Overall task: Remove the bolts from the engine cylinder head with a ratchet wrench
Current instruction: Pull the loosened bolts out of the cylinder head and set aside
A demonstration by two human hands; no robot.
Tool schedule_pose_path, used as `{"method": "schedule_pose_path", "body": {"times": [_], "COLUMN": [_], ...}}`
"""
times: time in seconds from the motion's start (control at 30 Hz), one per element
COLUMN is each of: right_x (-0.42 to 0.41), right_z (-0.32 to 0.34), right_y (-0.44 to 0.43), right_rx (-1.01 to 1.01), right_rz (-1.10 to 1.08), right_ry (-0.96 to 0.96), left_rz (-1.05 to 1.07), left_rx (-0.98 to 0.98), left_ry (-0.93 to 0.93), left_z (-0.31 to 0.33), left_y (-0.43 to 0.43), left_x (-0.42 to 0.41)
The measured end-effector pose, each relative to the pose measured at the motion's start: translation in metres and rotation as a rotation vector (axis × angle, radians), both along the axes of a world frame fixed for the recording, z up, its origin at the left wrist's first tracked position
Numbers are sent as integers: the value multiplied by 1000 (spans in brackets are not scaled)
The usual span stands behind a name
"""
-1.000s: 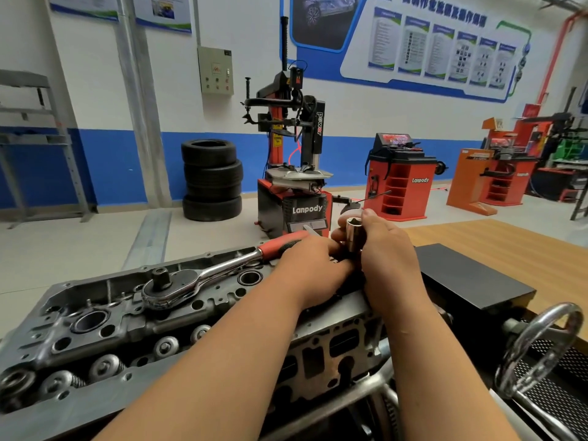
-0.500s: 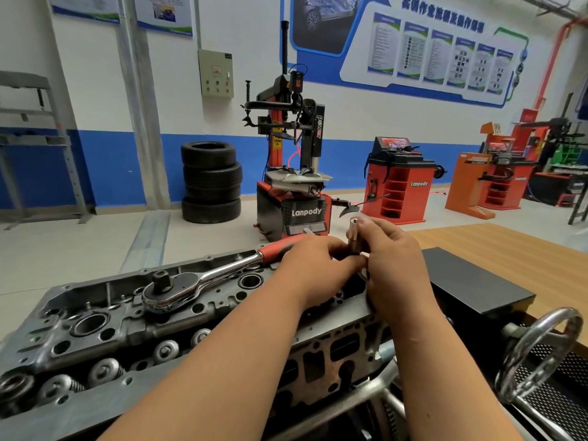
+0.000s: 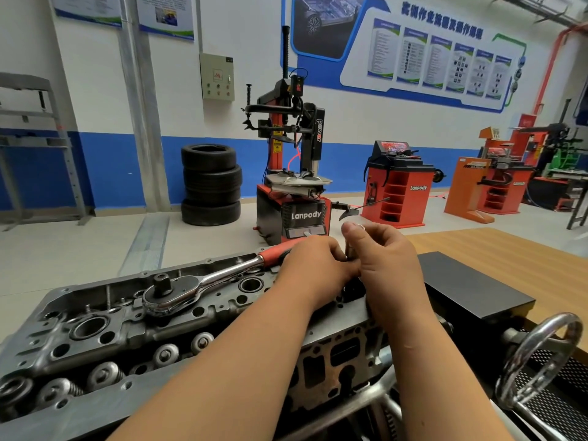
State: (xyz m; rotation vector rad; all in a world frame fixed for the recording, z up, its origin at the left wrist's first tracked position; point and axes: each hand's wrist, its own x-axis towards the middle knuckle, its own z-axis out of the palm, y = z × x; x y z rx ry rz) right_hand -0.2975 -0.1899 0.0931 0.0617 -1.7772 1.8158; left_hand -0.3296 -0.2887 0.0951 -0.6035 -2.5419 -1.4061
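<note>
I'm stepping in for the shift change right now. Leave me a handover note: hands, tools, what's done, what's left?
Right hand pinches a socket upright at the far end of the cylinder head.
Left hand: curled fingers meet the socket's lower end; grip unclear.
Ratchet wrench lies on the head, drive square up, no socket fitted.
Done: cannot tell; no loose bolts in view.
Left: fit socket, loosen bolts.

Left hand [image 3: 318, 262], right hand [image 3: 388, 259] bare; forearms bare up to frame edge.
</note>
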Motion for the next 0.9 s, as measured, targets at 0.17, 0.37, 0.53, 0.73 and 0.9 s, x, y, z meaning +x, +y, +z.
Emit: {"method": "schedule_pose_path", "body": {"times": [0.17, 0.37, 0.53, 0.73, 0.9], "right_x": [0, -1, -3, -2, -3], "right_z": [1, 4, 5, -1, 1], "right_y": [2, 1, 2, 4, 4], "right_rx": [-57, -30, 37, 72, -2], "right_rz": [7, -15, -33, -6, -25], "right_ry": [-22, -111, -118, -39, -42], "left_rz": [-163, -211, -121, -6, -112], "left_rx": [5, -41, 2, -38, -36], "left_ry": [-54, -86, -63, -39, -64], "left_z": [1, 2, 3, 5, 2], "left_y": [-7, -11, -7, 0, -4], "left_x": [3, 5, 6, 4, 4]}}
